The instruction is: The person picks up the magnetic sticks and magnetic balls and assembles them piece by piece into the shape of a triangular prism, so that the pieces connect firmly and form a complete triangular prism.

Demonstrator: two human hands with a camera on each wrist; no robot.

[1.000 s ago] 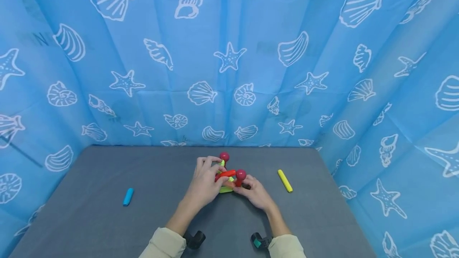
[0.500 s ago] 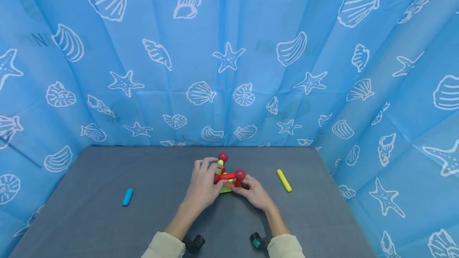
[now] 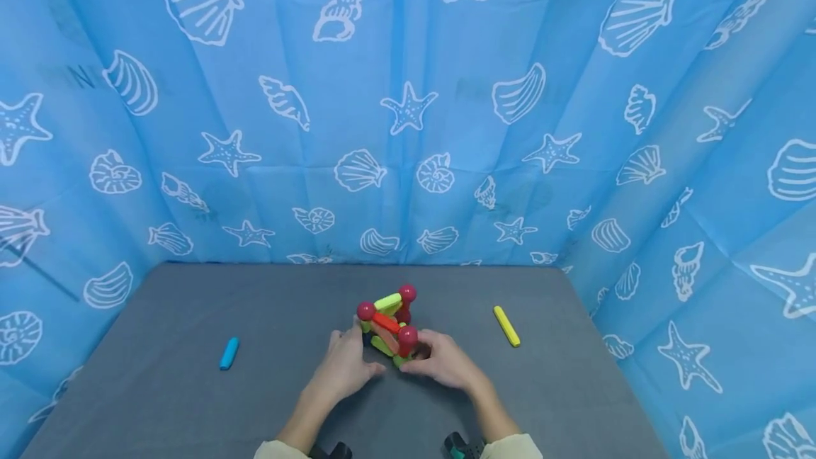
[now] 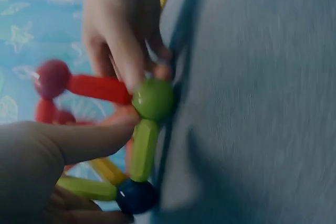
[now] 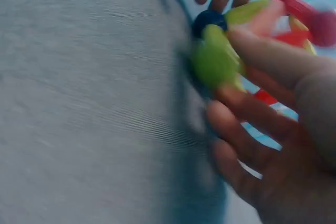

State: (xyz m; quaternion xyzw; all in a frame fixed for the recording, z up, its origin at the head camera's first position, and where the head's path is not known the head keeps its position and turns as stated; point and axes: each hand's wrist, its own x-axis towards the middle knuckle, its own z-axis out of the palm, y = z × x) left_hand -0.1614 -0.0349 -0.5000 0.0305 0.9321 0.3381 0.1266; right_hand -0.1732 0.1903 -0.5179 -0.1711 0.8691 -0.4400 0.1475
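A frame of magnetic building sticks and balls [image 3: 385, 323] stands on the grey table, with dark red balls on top and red, orange and yellow-green sticks between. My right hand [image 3: 448, 361] pinches its near right corner, at the green ball [image 5: 215, 65] low down, between thumb and fingers. On the other side, my left hand [image 3: 344, 367] has its fingers against the frame's left side, near the dark blue ball [image 4: 136, 196]. Its thumb sticks out loosely in front, apart from the frame in the head view. The frame hides some left fingertips.
A blue stick [image 3: 229, 353] lies on the table [image 3: 287, 303] to the left, and a yellow stick [image 3: 506, 326] to the right. A blue shell-print curtain [image 3: 408, 183] hangs along the table's back edge.
The frame has been turned and shifted a little toward me and left. My left hand has moved from over its top down to its left side; my right hand stays at the near right corner.
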